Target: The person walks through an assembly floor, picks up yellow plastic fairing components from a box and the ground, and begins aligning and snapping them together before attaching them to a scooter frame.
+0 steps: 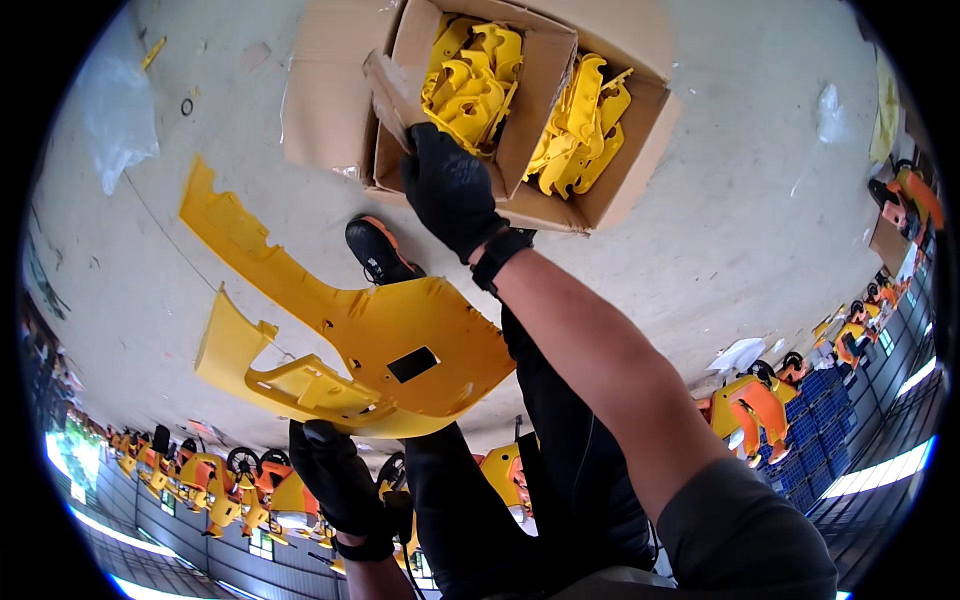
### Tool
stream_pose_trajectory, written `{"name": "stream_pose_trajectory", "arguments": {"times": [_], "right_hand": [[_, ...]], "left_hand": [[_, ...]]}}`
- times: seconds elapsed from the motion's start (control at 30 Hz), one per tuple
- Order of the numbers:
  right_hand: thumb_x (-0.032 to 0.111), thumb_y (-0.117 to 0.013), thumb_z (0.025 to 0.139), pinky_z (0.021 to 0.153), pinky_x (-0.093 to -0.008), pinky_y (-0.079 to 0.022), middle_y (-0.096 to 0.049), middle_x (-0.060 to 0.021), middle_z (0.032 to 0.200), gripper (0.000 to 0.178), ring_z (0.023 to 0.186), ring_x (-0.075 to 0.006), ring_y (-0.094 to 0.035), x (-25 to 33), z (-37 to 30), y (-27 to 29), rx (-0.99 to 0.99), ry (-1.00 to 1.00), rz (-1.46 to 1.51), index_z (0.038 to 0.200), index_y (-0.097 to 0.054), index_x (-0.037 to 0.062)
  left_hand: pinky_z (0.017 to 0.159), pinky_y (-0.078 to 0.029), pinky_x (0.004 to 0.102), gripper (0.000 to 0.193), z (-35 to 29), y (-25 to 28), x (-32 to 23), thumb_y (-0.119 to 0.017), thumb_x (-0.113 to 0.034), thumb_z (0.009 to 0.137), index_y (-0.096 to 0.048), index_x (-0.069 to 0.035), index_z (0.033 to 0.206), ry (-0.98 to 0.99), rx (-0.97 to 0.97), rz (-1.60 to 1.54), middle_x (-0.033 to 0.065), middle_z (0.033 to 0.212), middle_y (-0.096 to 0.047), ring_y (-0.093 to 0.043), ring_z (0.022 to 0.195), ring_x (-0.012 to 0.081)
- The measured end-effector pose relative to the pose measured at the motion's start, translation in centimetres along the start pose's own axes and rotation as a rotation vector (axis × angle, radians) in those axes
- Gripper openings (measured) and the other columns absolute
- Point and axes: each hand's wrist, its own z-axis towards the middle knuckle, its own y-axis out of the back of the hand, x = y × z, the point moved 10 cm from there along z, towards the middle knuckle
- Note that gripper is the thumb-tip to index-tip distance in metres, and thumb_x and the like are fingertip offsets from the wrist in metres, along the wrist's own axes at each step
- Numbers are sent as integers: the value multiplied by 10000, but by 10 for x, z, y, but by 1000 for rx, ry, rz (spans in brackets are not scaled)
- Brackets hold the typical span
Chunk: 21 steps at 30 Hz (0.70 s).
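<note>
A large curved yellow plastic panel (430, 340) with a rectangular cut-out and a long arm hangs in front of my legs. My left hand (340, 480), in a black glove, is closed on its lower edge; part of the fingers is hidden by the panel. My right hand (450, 190), also black-gloved, reaches to the open cardboard box (640, 125). Its fingers are closed on a brown cardboard flap (392, 95) at the box's left side. Inside the box, a cardboard divider (540, 100) parts two heaps of small yellow plastic pieces (470, 90).
My shoe (380, 250) stands on the grey concrete floor, between the panel and the box. Clear plastic bags (115, 110) lie at the far left. Rows of yellow-orange vehicles (220, 485) and blue crates (820, 430) line the sides.
</note>
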Motion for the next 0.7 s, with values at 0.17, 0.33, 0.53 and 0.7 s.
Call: {"name": "stream_pose_trajectory", "arguments": {"times": [0.17,0.33,0.53,0.7], "right_hand": [[123,-571,877,668,-439,-503,-625,-174,836,184,785,-354,-627,-4,2,5,-51,-51,63,1044,-554,47],[132,-571,899,689,-407,-514,-648,-196,926,247,805,-332,-647,-36,9,10,-167,-24,158,1120,-578,23],[152,-579,895,767,-373,-524,-663,-163,913,246,837,-278,-657,-98,32,-40,161,-221,490,1103,-644,37],[136,-591,817,864,-483,-482,-637,-235,1060,361,990,-415,-604,-126,45,-11,-90,-76,-289,1164,-585,38]], "left_hand": [[547,-267,221,350,3,-11,-10,-419,-371,1034,-523,-41,976,-1,129,-38,-33,758,-398,-308,650,51],[561,-274,216,358,2,-11,-10,-439,-396,1025,-532,-54,978,-11,87,-30,-47,767,-427,-333,653,46],[554,-269,207,335,7,-3,2,-463,-391,1018,-541,-70,966,-71,19,-1,-57,750,-435,-339,654,29],[536,-255,212,314,22,-3,1,-494,-383,1007,-556,-97,893,-54,28,-56,-90,696,-414,-322,615,16]]}}
